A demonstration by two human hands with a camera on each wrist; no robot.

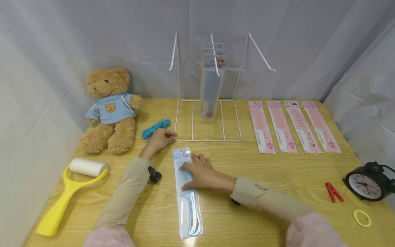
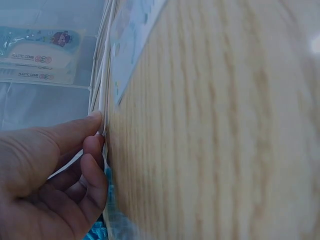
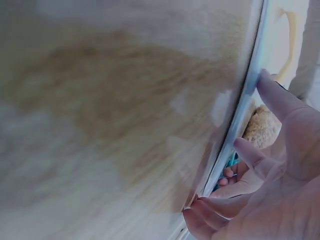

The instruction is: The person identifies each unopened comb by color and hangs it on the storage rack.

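A clear-packaged blue comb (image 1: 185,209) lies flat on the table. My right hand (image 1: 202,173) rests over its upper half, with spread thumb and index finger touching the package and the other fingers at its right edge. My left hand (image 1: 158,140) pinches the front left corner of a white wire display rack (image 1: 208,140) between thumb and fingertips; the left wrist view shows the thumb (image 2: 80,131) against the wire. Several packaged blue combs (image 1: 210,89) hang from the rack's middle hook. The outer hooks carry nothing.
Behind my left hand lies a blue rope bundle (image 1: 155,128), near a teddy bear (image 1: 111,109). A yellow-handled lint roller (image 1: 68,188) is at left. Several pink combs (image 1: 281,127) lie at right, above a red clip (image 1: 334,192), black alarm clock (image 1: 367,183) and yellow ring (image 1: 361,218).
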